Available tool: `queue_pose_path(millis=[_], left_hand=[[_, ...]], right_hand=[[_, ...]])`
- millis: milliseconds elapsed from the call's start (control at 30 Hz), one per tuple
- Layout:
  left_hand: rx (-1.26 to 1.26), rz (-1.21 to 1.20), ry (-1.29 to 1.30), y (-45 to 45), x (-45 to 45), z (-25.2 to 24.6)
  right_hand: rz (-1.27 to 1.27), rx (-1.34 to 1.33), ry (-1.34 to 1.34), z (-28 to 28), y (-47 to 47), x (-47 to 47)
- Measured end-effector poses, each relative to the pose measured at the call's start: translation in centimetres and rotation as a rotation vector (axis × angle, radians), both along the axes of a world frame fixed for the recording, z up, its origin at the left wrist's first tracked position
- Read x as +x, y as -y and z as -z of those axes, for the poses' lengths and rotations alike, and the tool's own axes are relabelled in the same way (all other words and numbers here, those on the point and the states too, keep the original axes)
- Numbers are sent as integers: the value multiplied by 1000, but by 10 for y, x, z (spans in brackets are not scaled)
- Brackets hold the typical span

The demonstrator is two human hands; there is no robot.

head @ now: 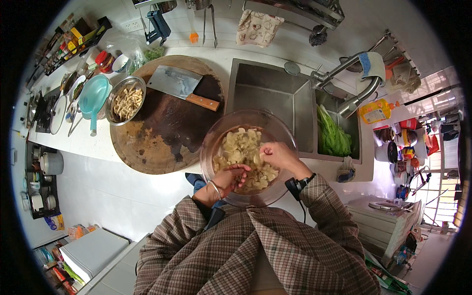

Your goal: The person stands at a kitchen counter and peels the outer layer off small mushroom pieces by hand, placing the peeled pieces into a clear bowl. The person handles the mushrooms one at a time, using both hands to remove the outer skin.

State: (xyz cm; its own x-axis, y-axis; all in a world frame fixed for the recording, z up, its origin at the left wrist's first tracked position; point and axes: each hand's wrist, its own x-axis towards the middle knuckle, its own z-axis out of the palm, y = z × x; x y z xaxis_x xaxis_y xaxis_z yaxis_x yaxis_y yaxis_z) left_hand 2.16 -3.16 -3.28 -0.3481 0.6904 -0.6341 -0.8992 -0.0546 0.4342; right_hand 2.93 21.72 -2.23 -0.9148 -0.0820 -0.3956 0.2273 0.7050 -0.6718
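Observation:
A large clear bowl (pixel 285 129) stands at the counter's front edge, close to my body. Pale, thin food slices (pixel 236 147), apparently in liquid, fill its bottom. My left hand (pixel 232 177) is over the bowl's near left side, palm partly turned up and fingers loosely curled. Whether anything lies between those fingers is hard to see. My right hand (pixel 276 155) is above the slices on the right side, its thumb and fingers pinched together. A pale bit shows at its fingertips, perhaps a slice, but the fingers mostly hide it.
Left of the bowl is a round wooden chopping board (pixel 147 147) bearing a cleaver (pixel 177 83). A metal bowl of cut mushroom-like strips (pixel 127 103) overlaps its edge, beside a teal strainer (pixel 94 96). Behind, a steel sink (pixel 273 88) holds leafy greens (pixel 332 132) under a tap (pixel 350 101).

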Motion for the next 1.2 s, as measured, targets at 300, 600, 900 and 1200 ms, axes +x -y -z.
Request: queue_pose_path(millis=[300, 600, 900, 1200], left_hand=[[-80, 9, 58, -9, 2, 0], [-48, -103, -54, -6, 2, 10], [55, -291, -172, -27, -6, -3], [-175, -222, -657, -31, -4, -10]], right_hand=[[-73, 178, -348, 19, 14, -7], [77, -2, -91, 18, 22, -30], [445, -874, 174, -27, 31, 27], [312, -405, -229, -45, 43, 37]])
